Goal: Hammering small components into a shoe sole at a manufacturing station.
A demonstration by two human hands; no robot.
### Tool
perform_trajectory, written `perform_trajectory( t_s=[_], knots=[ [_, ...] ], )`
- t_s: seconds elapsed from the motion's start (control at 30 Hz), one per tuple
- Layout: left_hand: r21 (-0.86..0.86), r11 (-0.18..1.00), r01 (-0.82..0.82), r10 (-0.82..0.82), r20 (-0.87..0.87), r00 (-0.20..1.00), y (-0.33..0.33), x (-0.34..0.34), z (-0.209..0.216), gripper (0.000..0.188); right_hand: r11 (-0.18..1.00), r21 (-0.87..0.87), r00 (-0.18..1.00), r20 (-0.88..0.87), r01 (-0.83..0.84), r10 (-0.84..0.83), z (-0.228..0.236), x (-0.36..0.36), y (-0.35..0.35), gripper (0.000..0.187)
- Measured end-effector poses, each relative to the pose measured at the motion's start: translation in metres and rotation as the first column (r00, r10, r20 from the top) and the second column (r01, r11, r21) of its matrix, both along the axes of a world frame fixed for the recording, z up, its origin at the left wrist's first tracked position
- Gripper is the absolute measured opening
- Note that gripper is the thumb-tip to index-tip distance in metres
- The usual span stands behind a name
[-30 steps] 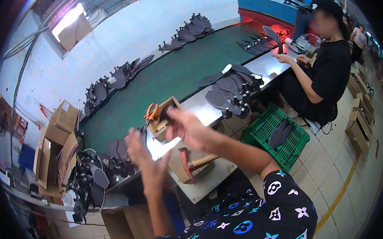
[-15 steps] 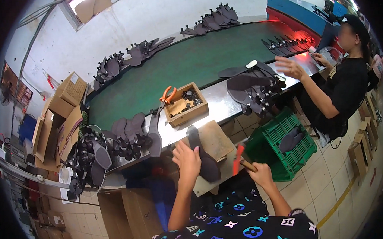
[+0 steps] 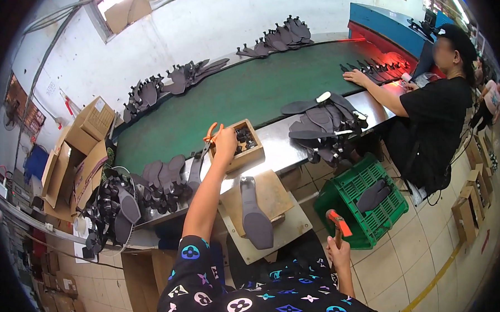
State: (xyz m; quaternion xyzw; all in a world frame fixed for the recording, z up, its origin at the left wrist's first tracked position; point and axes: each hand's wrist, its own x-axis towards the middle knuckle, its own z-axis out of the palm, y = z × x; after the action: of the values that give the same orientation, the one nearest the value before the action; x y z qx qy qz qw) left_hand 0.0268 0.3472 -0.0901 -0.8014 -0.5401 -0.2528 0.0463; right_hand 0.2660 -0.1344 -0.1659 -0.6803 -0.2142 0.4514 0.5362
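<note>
My right hand's [image 3: 338, 252] fingers clamp the hammer [image 3: 339, 224] aside, likely to clear the sole [image 3: 256, 220]; my left hand's [image 3: 225, 143], at the box [image 3: 248, 158], I can't tell.

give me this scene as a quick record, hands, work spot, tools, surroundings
left hand: at the wooden box of small black parts; grip unclear
right hand: holding a red-headed hammer
work spot: dark sole lying on a wooden board
pliers: orange-handled, beside the box's left side
right side: green crate with dark soles
beyond the box: green belt surface
co-worker: black top, one arm stretched toward the belt
</note>
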Motion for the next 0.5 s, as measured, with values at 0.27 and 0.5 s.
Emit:
perform_trajectory(
  t_s=[0.27,0.5],
  knots=[
    [0.144,0.966,0.215,-0.252,0.328,0.911,-0.076,0.005,0.047,0.012,0.965,0.223,0.990,0.077,-0.135,0.121,0.042,0.007,0.048,0.024],
    [0.509,0.774,0.377,-0.558,0.268,0.786,-0.230,0.004,0.138,0.027,0.748,0.585,0.950,0.180,-0.313,0.257,0.137,-0.017,0.121,0.021]
  ],
)
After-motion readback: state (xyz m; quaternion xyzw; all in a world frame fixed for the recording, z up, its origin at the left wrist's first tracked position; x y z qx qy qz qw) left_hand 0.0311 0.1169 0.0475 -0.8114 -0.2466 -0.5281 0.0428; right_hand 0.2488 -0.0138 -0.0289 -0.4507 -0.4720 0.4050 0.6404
